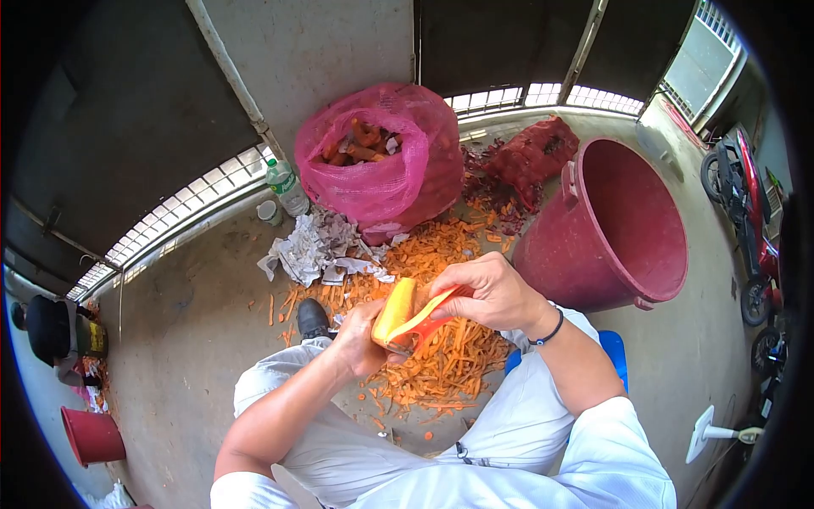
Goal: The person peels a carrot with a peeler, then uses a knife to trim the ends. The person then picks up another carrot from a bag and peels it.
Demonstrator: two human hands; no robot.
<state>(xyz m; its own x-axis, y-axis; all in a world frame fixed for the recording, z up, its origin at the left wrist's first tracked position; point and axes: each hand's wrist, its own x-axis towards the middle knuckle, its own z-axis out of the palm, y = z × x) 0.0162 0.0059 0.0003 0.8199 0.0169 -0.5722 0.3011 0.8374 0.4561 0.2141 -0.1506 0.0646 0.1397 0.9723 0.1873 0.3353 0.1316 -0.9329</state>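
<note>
My left hand [363, 341] is wrapped around a thick, bright yellow-orange carrot [396, 307], held up at a tilt between my knees. My right hand [485, 293] is closed on an orange-red peeler [430, 319], whose far end lies against the carrot's side. My fingers partly hide the peeler's handle, and its blade cannot be made out. Beneath both hands, a heap of orange peelings [454, 360] spreads over the floor.
Ahead stands a pink mesh sack [437, 153] of carrots, beside a red net bag [536, 153]. A large maroon bin [551, 246] is at right. Crumpled paper [315, 246], a plastic bottle [287, 187] and a cup [269, 212] sit left of the sack. Motorcycles [746, 204] are far right.
</note>
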